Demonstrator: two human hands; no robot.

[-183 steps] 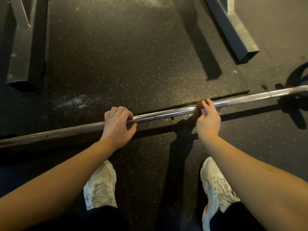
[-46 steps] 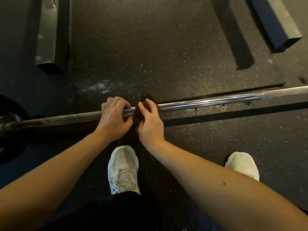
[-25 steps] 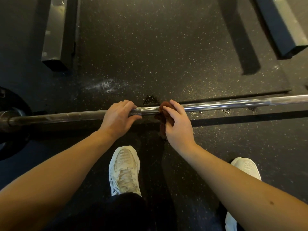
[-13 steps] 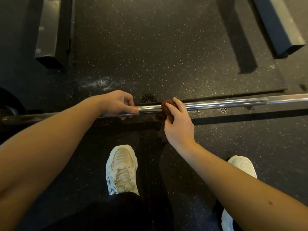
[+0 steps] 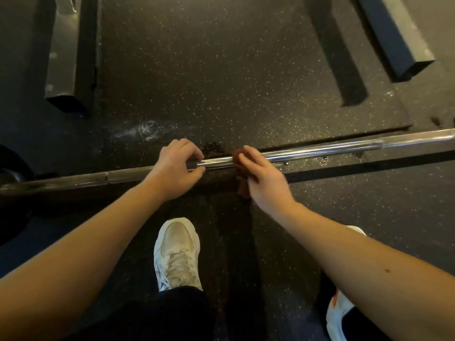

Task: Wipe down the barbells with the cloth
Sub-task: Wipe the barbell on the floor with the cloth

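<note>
Gripping barbell [image 5: 320,150] with curled fingers: left hand [image 5: 174,168]; just beside, right hand [image 5: 263,178] clutching brown cloth [image 5: 236,156] against it.

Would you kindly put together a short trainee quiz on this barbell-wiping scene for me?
1. True or false: the left hand grips the long chrome steel barbell bare, with no cloth.
2. Which holds the small reddish-brown cloth against the bar? A left hand; B right hand; C neither.
3. Fill in: along the bar, the cloth sits on the left hand's ____ side.
Key: 1 true; 2 B; 3 right.
</note>
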